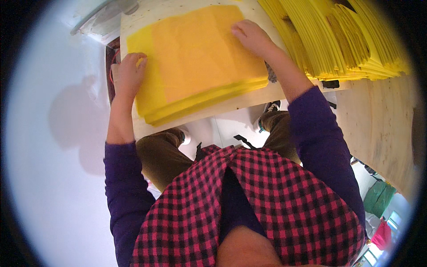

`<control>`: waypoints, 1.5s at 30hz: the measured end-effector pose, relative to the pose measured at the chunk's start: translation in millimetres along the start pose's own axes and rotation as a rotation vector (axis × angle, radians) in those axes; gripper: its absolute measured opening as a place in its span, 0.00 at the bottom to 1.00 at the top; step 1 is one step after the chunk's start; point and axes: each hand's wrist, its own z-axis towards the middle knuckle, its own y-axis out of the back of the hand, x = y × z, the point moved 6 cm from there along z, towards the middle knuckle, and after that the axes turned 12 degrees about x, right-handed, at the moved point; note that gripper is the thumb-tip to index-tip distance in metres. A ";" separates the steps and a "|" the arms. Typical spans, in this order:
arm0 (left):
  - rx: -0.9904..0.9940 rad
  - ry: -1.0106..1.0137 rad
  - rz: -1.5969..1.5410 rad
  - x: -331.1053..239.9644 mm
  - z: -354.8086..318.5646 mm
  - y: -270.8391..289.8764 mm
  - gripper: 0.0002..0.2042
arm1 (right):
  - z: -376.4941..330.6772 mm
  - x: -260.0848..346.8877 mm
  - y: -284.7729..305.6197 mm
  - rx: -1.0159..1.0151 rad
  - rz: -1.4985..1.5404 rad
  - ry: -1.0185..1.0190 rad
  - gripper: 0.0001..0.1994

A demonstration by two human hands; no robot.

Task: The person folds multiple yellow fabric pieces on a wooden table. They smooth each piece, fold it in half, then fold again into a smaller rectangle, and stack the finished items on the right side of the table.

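Observation:
A stack of thin yellow sheets [149,89], fabric-like, lies flat on a pale wooden table in front of me. An orange-yellow sheet [204,58] covers most of its top, leaving a brighter yellow strip along the left. At the stack's left edge is my left hand [130,73], fingers curled toward the thumb; whether it pinches anything is hidden. My right hand [252,39] rests at the right edge of the orange-yellow sheet, its thumb and fingers closed on that edge. The near edges of the stack show several layers, slightly offset.
Thick piles of folded yellow sheets [320,40] stand at the right on the table. The bare wooden tabletop [378,129] extends along the right side. A white wall [49,147] rises close on the left. My legs and shoes show below the table's near edge [213,113].

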 end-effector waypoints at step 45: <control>0.017 -0.019 0.004 -25.2 -37.4 -4.2 0.08 | -45.6 19.0 -1.3 -0.092 0.164 0.062 0.12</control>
